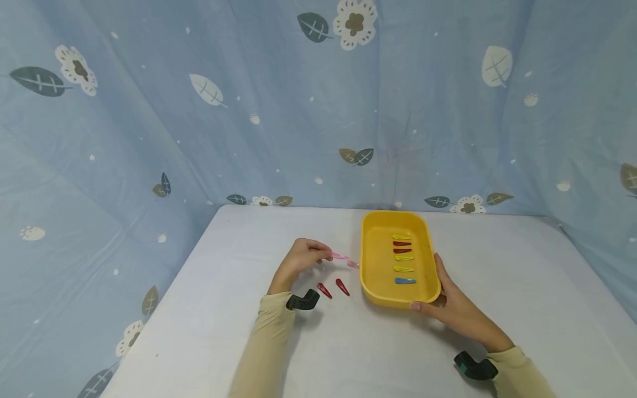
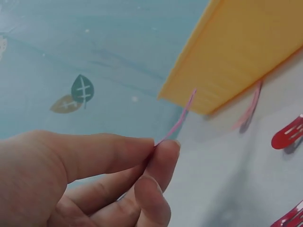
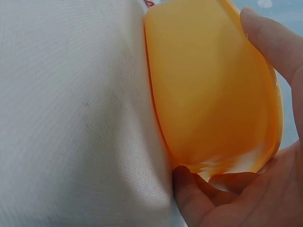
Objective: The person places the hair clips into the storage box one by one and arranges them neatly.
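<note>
My left hand [image 1: 301, 258] pinches a pink hair clip [image 2: 179, 124] between thumb and fingertips, left of a yellow tray [image 1: 374, 301]. Another pink hair clip [image 1: 353, 264] lies on the table against the tray's left side. Nearer to me are two red hair clips, one on the left [image 1: 324, 291] and one on the right [image 1: 342, 287]. With the thumb at the rim and the fingers curled at the side, my right hand [image 1: 460, 312] grips the tray's near right corner. Inside the tray, yellow clips [image 1: 403, 269], red clips [image 1: 402, 251] and a blue clip [image 1: 405, 281] form a column.
A white cloth [image 1: 209, 342] covers the table under the tray and the loose clips. Behind the table's far edge hangs a blue curtain [image 1: 278, 121] with leaves and flowers, which also runs along the left side.
</note>
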{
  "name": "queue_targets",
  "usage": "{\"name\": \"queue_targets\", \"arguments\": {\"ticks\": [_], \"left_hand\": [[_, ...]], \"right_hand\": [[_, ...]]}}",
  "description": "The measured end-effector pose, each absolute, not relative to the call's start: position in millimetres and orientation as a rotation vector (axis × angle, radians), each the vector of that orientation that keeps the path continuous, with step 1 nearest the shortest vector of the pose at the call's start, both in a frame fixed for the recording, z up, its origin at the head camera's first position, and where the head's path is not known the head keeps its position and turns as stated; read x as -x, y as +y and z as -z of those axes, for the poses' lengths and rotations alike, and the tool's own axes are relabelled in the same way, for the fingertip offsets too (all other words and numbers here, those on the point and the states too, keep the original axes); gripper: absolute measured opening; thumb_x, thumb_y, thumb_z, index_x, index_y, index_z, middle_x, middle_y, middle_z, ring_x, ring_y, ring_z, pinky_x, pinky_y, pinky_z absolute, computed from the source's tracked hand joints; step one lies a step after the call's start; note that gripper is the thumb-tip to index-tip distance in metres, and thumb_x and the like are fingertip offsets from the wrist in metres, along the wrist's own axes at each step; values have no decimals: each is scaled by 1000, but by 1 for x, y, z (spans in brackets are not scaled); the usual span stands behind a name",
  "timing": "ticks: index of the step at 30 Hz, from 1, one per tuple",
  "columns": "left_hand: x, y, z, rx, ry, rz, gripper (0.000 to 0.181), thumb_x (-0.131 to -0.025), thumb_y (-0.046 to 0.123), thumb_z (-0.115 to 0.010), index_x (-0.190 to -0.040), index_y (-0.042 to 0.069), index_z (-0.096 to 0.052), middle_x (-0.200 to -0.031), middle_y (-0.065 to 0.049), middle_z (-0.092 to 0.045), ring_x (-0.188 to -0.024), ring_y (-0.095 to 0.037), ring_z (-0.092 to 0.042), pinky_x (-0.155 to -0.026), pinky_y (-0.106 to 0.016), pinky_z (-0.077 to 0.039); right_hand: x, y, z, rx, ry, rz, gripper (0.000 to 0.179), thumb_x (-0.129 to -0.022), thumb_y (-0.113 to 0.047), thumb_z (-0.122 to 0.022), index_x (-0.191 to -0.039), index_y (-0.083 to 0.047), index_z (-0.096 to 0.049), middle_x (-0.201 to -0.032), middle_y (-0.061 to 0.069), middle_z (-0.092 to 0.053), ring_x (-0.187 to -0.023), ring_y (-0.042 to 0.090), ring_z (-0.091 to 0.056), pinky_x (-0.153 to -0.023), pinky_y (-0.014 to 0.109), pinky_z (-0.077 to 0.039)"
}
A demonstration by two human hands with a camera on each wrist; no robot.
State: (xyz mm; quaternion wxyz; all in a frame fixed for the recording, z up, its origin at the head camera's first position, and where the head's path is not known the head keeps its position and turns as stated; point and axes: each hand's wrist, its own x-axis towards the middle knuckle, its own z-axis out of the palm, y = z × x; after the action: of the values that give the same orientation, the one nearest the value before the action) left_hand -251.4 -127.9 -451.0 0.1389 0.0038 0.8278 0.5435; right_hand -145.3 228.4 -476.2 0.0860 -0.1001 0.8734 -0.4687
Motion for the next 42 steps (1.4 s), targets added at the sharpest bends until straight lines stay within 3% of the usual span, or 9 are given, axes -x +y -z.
{"name": "queue_targets", "arguments": {"ticks": [4,10,16,19,29,36,42], "left_hand": [[252,-130,449,1,2385,-1599,18,-96,23,-73,-106,9,-79,-97,-3,-81,-91,-21,-66,-82,-34,-45],[254,-131,445,-36,2367,-1636,18,-98,24,-70,-106,12,-80,-99,-1,-80,-96,-29,-67,-78,-34,-46],[259,-129,438,-65,2352,-1652,18,-98,26,-70,-107,14,-79,-102,-1,-80,-104,-34,-67,-83,-39,-48],[261,-126,434,-68,2347,-1653,18,-98,26,-70,-107,14,-79,-102,-1,-80,-107,-36,-67,-85,-40,-47],[268,-117,426,-84,2332,-1662,21,-96,30,-73,-109,15,-79,-106,-2,-79,-106,-33,-66,-85,-37,-48],[271,-109,419,-110,2334,-1647,22,-97,31,-72,-111,15,-79,-107,-2,-79,-108,-35,-65,-77,-31,-44],[274,-100,413,-110,2318,-1645,21,-97,30,-71,-111,16,-79,-107,0,-80,-112,-37,-64,-79,-32,-43]], "right_hand": [[145,229,478,316,2609,1397,124,-92,-38,-78,-163,-19,21,-174,22,-5,-149,44,-39,-94,9,-42],[145,229,478,300,2640,1354,125,-91,-41,-78,-164,-20,21,-174,22,-8,-147,42,-42,-102,26,-50],[146,230,479,298,2619,1379,125,-91,-41,-79,-164,-19,21,-173,23,-8,-145,41,-46,-93,10,-44],[146,231,479,312,2613,1393,125,-92,-40,-79,-164,-18,21,-173,24,-8,-144,41,-46,-92,8,-43],[145,231,480,323,2619,1397,124,-92,-39,-78,-164,-18,21,-173,24,-9,-145,42,-45,-92,9,-44],[145,231,480,315,2613,1397,124,-92,-40,-78,-164,-18,21,-173,24,-9,-146,43,-44,-93,8,-42],[145,231,481,306,2621,1380,124,-92,-41,-78,-164,-19,21,-173,23,-8,-147,42,-43,-102,23,-50]]}}
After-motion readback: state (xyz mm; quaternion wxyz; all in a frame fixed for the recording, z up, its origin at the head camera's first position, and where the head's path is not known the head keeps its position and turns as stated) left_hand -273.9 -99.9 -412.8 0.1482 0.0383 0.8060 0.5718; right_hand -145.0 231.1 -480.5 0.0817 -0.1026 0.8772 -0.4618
